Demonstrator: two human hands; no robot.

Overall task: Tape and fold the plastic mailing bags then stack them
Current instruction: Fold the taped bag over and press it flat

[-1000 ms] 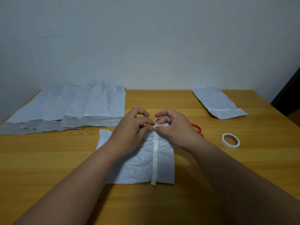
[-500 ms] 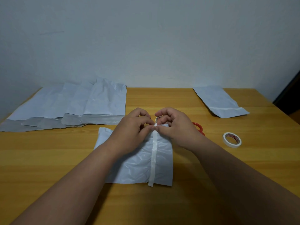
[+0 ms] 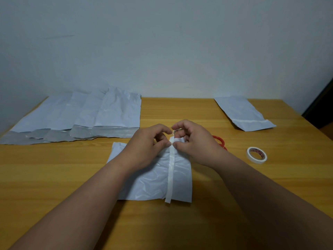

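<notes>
A folded white mailing bag (image 3: 155, 179) lies on the wooden table (image 3: 54, 177) in front of me. A strip of white tape (image 3: 170, 175) runs down it, and the strip's near end hangs past the bag's edge. My left hand (image 3: 146, 147) and my right hand (image 3: 194, 141) meet at the bag's far edge, thumbs and fingertips pinching the top end of the tape. Several unfolded bags (image 3: 77, 116) lie fanned out at the back left. One taped bag (image 3: 241, 112) rests at the back right.
A roll of white tape (image 3: 256, 155) sits on the table to the right of my right hand. Red scissor handles (image 3: 219, 140) show behind my right wrist. A small second tape roll (image 3: 176, 131) peeks between my hands. A wall rises behind the table.
Both hands stay at the far end of the tape strip. The fingers have lifted and spread slightly, and the top of the tape now shows between the thumbs.
</notes>
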